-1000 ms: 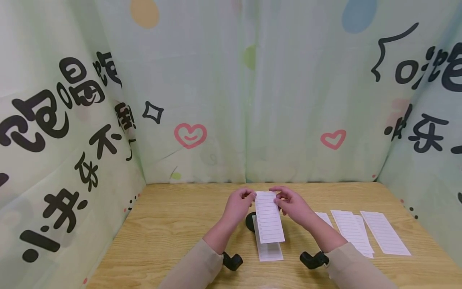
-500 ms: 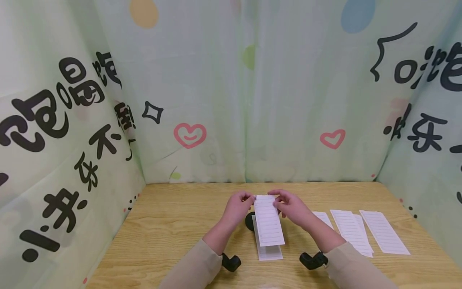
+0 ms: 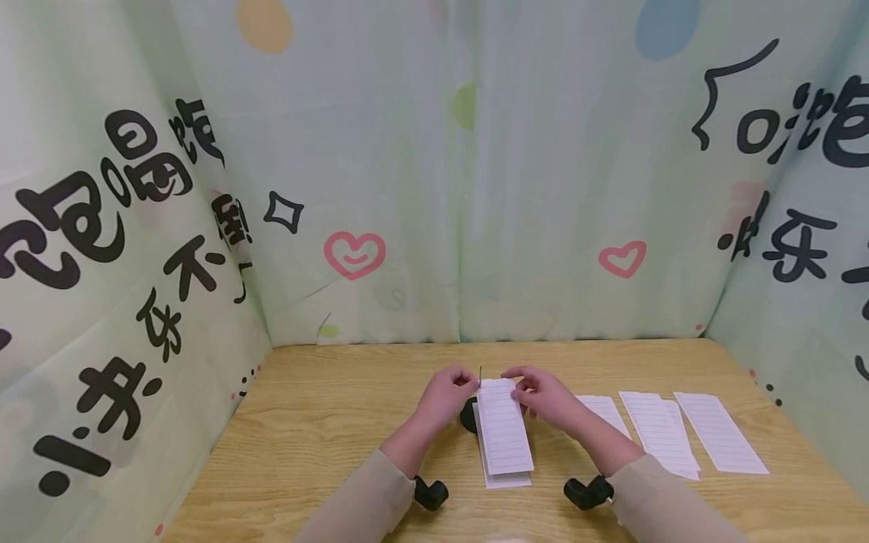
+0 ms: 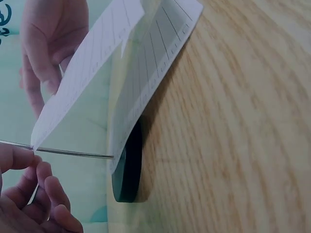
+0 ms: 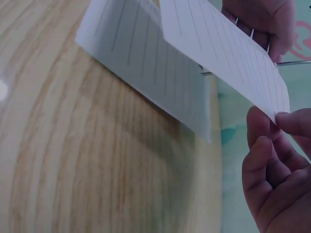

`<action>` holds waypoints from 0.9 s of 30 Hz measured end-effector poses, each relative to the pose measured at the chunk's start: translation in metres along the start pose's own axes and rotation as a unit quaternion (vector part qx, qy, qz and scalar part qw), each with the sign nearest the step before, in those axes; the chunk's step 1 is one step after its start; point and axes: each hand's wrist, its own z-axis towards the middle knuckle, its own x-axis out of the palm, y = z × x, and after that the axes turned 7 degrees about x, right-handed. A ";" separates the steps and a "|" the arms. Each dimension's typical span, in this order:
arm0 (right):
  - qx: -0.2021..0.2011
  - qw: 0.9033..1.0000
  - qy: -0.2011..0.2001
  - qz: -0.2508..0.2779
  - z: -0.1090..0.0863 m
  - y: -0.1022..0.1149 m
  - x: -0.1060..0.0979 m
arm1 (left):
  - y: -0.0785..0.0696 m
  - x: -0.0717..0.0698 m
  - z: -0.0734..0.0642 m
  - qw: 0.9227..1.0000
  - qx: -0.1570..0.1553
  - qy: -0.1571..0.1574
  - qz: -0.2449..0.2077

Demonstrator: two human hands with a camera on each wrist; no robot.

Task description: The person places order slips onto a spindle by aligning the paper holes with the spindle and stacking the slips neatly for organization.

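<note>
A lined paper slip (image 3: 505, 430) is held up between both hands. My left hand (image 3: 448, 394) pinches its top left corner beside a thin upright metal rod (image 4: 77, 153), which appears to pass through that corner. Thumb and fingers of my right hand (image 3: 546, 400) pinch the slip's right edge near the top. Under it lies another lined slip (image 3: 509, 481), also at the rod, resting over a round black base (image 4: 129, 174). In the left wrist view, a gap separates the raised slip from the lower one. The base is mostly hidden in the head view.
To the right on the wooden table (image 3: 326, 422) lie more lined slips: a partly hidden group (image 3: 600, 411), an overlapping group (image 3: 655, 430) and one at the far right (image 3: 721, 434). A printed curtain (image 3: 543, 188) encloses the back and sides.
Both hands have come down with the upper slip, bringing it closer to the lower one. The rod's tip now shows above the slip's top left corner.
</note>
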 end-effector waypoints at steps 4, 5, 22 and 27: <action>0.004 1.000 0.008 -0.011 0.001 -0.004 0.003 | 0.006 0.001 0.001 1.000 -0.004 0.012 0.022; 0.004 1.000 0.009 -0.015 0.001 -0.005 0.004 | 0.007 0.001 0.002 0.999 -0.003 0.014 0.028; 0.037 0.998 0.030 -0.036 0.007 -0.025 0.018 | 0.023 0.010 0.005 0.992 -0.017 0.049 0.112; 0.052 0.997 0.016 -0.053 0.007 -0.024 0.022 | 0.024 0.011 0.005 0.989 -0.019 0.054 0.133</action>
